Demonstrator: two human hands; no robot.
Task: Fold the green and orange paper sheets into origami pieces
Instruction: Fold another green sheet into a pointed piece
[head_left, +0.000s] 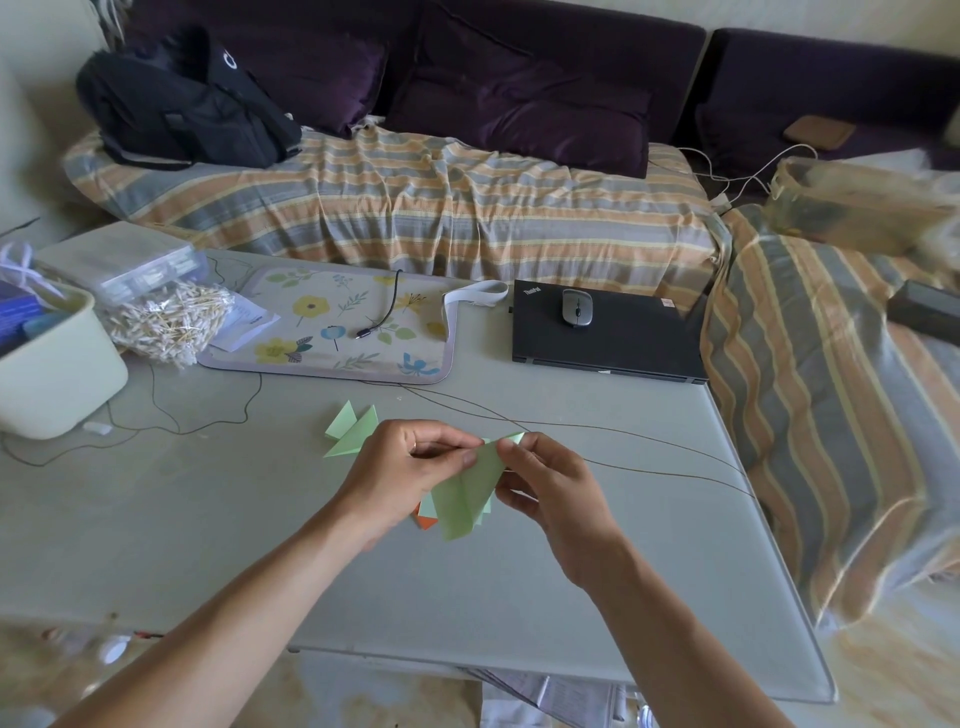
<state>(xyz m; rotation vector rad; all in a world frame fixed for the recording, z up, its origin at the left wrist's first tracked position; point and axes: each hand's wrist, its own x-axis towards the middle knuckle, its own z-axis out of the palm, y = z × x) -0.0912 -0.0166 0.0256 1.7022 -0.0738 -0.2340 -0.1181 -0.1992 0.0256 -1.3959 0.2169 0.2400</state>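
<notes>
Green paper (470, 493), both hands pinching top edge

We see pale green paper (470, 496) over an orange scrap (426, 521), and a second pale green fold (350, 434) on the grey-green table (467, 597). We note a cream mat (332, 325) with yellow and blue flowers and a lilac edge, a black laptop (613, 338) under a silver mouse (576, 307), and a pale bin (52, 374). Behind, we see a cover (441, 202) striped orange, grey and yellow, dark purple cushions (519, 104) and a black bag (182, 104).
</notes>
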